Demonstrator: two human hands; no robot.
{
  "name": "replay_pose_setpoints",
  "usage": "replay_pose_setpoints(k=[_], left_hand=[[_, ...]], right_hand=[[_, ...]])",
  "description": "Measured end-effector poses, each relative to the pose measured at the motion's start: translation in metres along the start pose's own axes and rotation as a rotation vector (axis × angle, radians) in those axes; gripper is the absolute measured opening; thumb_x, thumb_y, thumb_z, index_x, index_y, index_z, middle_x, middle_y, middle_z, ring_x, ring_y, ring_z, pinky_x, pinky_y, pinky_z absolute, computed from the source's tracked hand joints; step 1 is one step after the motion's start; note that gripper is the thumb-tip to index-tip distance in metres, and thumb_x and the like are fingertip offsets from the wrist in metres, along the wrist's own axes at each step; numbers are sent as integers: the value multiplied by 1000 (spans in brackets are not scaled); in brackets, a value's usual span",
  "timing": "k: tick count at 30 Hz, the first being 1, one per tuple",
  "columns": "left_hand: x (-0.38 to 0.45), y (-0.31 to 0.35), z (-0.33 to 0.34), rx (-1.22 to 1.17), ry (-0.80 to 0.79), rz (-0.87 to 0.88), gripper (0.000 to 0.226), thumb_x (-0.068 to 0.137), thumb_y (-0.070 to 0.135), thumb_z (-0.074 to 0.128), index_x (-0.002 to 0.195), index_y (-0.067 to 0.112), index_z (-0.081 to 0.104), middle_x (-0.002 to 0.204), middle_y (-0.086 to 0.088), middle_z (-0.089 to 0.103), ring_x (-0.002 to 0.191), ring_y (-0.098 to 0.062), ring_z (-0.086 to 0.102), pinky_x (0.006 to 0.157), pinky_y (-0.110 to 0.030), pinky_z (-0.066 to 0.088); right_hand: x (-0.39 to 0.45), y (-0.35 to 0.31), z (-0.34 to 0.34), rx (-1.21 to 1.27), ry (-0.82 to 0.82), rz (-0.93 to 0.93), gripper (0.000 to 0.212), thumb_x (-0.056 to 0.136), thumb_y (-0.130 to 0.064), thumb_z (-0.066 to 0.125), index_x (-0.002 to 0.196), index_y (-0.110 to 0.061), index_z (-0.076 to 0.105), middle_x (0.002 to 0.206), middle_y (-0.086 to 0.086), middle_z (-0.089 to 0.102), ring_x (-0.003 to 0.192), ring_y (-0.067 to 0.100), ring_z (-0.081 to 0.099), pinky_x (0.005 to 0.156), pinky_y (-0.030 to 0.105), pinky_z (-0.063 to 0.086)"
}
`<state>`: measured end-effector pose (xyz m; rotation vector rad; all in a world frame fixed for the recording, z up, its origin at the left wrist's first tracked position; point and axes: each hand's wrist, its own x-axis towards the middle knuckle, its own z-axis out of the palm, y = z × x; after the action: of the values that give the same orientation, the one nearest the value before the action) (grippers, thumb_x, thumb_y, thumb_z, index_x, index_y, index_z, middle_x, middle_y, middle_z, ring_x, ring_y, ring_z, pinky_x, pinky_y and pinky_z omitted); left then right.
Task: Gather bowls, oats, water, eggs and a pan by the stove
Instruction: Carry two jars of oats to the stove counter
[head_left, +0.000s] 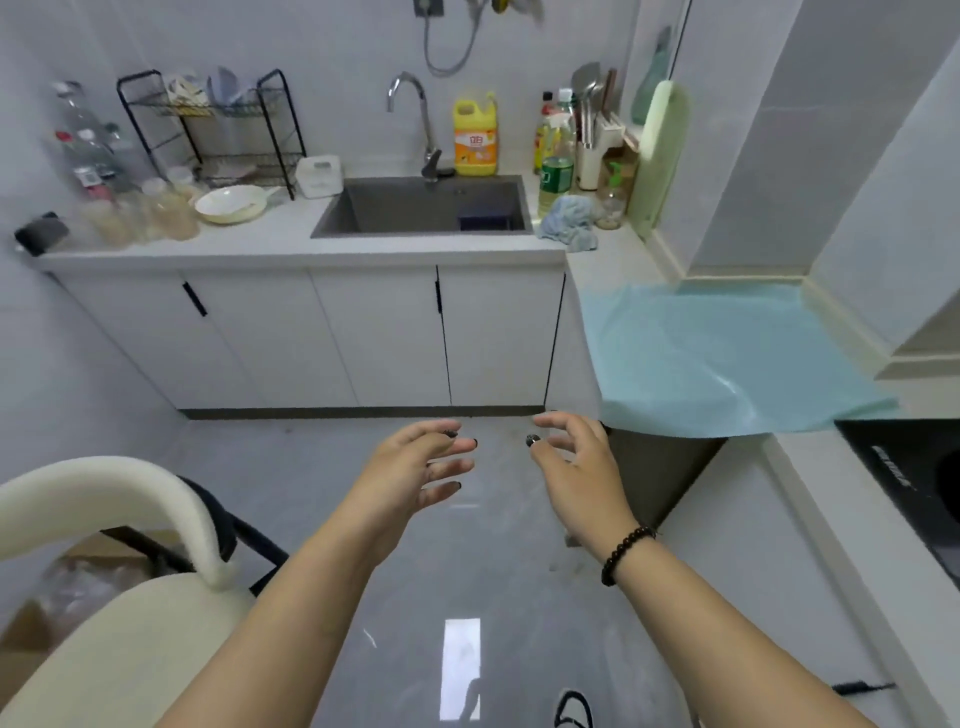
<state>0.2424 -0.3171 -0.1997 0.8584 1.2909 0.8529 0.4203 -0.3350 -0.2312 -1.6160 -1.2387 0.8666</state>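
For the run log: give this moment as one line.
left hand open, empty | right hand open, empty | bowl on counter left of sink | gathering not begun

Left hand (415, 462) and right hand (574, 457) held out empty over the floor, fingers (452, 467) loosely spread, facing the sink (431, 208)

Cream pan (231, 204) sits on the counter (280, 240) beside clear bottles (88, 150).
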Motion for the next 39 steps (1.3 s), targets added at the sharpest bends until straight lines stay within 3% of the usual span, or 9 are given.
replay_pose_setpoints(k=[7,22,28,31,34,39], left_hand=[[76,32,-28,-83,141,7,21,97,13,50,113,15,64,103,-5,76,94,-21,71,88,-38,54],[227,136,-92,-162,366,51,21,97,12,52,114,15,63,107,-6,74,93,-20,69,85,-35,53],[277,152,-173,-204,441,53,21,96,15,52,114,17,63,104,-2,75,96,-19,70,81,-32,54],[307,163,-227,-222,468,55,22,97,14,51,115,17,64,104,-2,75,98,-21,70,85,-34,54],[339,183,-284,-228,490,77,21,98,14,51,114,16,64,104,-3,75,101,-23,70,91,-38,53],[385,222,-370,-245,494,88,21,98,14,50,113,17,65,101,-2,76,97,-20,71,83,-34,53]], right_hand=[[101,-12,49,21,-149,-31,18,94,-17,55,107,-29,59,121,-9,44,112,7,51,77,11,38],[321,-80,158,-11,-416,-127,15,93,-23,56,107,-27,60,121,-6,43,112,12,52,89,35,51],[369,-102,242,-27,-503,-144,17,94,-23,55,110,-26,60,125,-6,42,114,10,51,67,8,38],[398,-121,293,-43,-530,-162,18,94,-24,56,111,-25,59,125,-5,41,115,10,50,72,13,43],[431,-147,352,-46,-522,-176,18,94,-25,56,111,-26,59,125,-5,41,115,10,50,88,30,50],[468,-194,449,-29,-542,-201,18,93,-25,57,111,-28,58,124,-8,42,113,10,51,92,32,49]])
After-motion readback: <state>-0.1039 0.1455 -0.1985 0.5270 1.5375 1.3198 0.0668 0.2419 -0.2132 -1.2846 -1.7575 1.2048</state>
